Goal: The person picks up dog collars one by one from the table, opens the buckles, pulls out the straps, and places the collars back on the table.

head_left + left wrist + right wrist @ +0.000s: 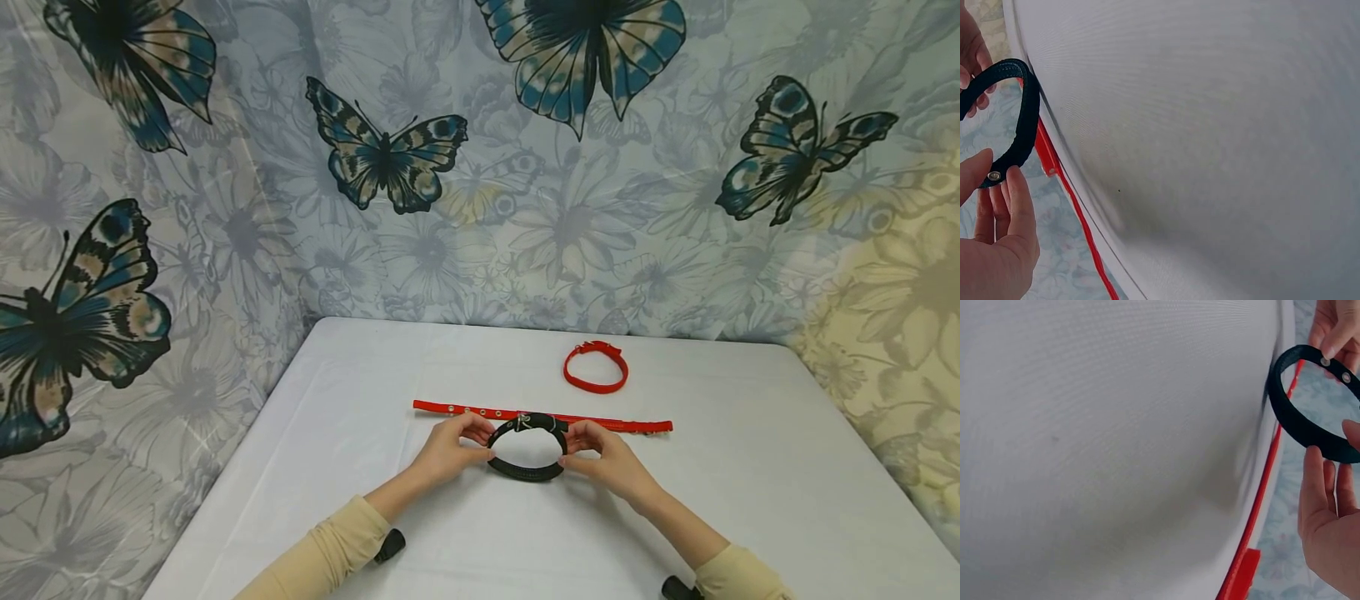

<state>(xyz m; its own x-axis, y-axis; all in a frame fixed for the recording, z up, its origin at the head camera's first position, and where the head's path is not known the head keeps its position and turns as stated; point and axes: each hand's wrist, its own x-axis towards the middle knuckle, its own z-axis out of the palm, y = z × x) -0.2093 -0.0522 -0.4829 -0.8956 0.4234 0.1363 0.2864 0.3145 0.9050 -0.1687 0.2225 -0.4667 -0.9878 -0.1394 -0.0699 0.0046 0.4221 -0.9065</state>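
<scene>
— What is held, and where?

— A black collar [527,450], closed in a loop, is pinched at its sides by the left hand [450,450] and the right hand [611,460], low in the frame's centre over the white table [787,467].

— What lies around it?

— A straight red collar [480,410] is laid just behind the hands, partly hidden by them; a looped red collar [596,367] is seen farther back. Butterfly fabric [225,208] is hung behind.
</scene>
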